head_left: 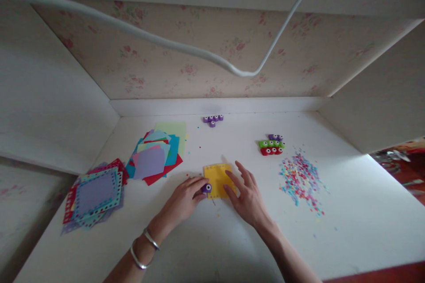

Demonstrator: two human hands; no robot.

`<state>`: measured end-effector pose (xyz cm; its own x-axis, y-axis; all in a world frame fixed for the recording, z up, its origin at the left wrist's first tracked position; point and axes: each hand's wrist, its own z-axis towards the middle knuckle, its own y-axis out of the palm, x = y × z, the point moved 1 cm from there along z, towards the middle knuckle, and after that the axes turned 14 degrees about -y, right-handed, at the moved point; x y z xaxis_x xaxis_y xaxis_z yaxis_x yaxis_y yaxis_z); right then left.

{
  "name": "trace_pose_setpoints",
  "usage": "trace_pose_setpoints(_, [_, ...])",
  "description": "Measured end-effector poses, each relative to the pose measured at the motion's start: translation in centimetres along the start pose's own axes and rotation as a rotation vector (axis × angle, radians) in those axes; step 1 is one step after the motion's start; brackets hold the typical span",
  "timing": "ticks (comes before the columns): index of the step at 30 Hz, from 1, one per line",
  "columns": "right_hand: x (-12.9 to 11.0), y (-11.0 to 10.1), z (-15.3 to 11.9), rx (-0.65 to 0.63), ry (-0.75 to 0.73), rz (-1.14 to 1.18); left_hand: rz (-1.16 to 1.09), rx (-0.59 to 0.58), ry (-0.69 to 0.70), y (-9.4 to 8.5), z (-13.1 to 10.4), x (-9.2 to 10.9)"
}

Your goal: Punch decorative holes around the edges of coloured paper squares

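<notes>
A square of yellow paper (217,177) lies on the white table in front of me, with small punched holes along its edges. At its left edge my left hand (186,194) grips a small purple hole punch (206,188) between thumb and fingers. My right hand (247,192) rests with spread fingers on the right side of the paper, its fingertips touching it and holding no tool. Whether the punch's slot is around the paper edge I cannot tell.
To the left lie a pile of punched sheets (98,190) and a stack of coloured paper (149,163). Several purple punches (212,119) stand at the back; more punches (271,144) sit at right beside scattered confetti (302,177). A white cable (199,51) hangs overhead.
</notes>
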<state>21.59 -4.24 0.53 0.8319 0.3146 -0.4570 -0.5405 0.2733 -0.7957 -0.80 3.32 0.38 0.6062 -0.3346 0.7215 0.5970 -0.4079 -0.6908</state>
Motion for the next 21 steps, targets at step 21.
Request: trace_pose_setpoints(21, [0.32, 0.52, -0.42, -0.166, -0.150, -0.081, -0.011, 0.003, 0.010, 0.09, -0.23, -0.08])
